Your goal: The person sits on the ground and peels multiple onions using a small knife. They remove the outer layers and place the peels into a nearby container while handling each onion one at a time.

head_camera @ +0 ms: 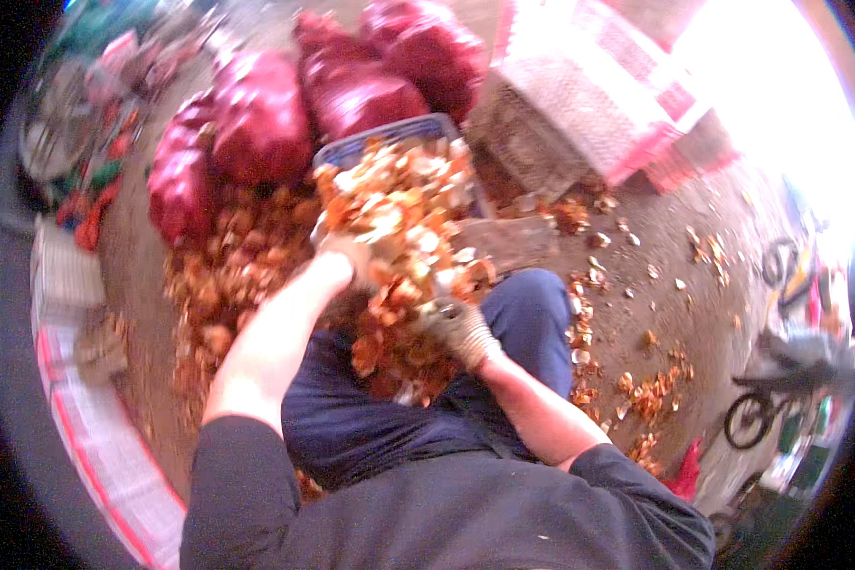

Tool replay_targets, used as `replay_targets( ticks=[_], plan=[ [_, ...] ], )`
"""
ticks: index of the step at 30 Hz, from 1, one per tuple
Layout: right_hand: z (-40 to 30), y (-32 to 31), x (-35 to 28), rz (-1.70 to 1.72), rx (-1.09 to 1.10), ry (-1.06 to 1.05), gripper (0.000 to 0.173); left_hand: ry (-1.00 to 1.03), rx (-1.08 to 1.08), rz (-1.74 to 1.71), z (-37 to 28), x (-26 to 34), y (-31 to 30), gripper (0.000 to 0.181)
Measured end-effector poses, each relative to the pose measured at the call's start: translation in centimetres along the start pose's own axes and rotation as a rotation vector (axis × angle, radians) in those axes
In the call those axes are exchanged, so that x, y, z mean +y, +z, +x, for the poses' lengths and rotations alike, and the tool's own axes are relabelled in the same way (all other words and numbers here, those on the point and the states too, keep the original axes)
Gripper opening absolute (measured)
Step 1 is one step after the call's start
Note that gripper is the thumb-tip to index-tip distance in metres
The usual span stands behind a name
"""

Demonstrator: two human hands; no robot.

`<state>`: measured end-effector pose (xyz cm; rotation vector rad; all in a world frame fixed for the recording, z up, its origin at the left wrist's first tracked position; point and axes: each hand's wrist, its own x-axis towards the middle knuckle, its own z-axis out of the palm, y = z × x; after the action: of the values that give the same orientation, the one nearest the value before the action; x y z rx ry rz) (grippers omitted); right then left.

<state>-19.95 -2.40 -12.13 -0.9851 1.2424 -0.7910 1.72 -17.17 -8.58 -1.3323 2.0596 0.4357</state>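
Observation:
A blue plastic crate (399, 130) stands before me, heaped with orange-brown onion skins (392, 214). The loose skins spread from the crate down between my knees, blurred by motion. My left hand (345, 251), in a pale work glove, is at the left side of the heap; its fingers are hidden among the skins. My right hand (463, 329), in a knitted glove with a ribbed cuff, touches the lower right of the heap by my right knee. A small dark spot shows at its fingers, too blurred to name. Whether either hand grips anything is unclear.
Full red mesh sacks (263, 121) stand behind and left of the crate. A pile of onion skins (249, 249) covers the ground at left. Pale stacked crates (563, 92) stand at back right. Scattered skins (648, 392) and a bicycle wheel (749, 420) are at right.

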Motion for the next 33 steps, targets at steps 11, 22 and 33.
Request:
replay_targets(
  ticks=[11,22,33],
  plan=[
    [0.4,-0.5,-0.4,-0.190,-0.015,-0.004,0.026,-0.376,0.515,-1.485,-0.4,-3.5,12.4,0.044],
    [2.8,-0.2,3.7,-1.306,-0.131,-0.908,0.020,-0.074,0.908,-0.848,-5.6,0.2,9.5,0.047],
    [1.7,3.8,3.3,-0.211,-0.105,0.083,0.027,-0.081,0.939,-0.541,-5.5,-0.5,10.1,0.056]
  ],
)
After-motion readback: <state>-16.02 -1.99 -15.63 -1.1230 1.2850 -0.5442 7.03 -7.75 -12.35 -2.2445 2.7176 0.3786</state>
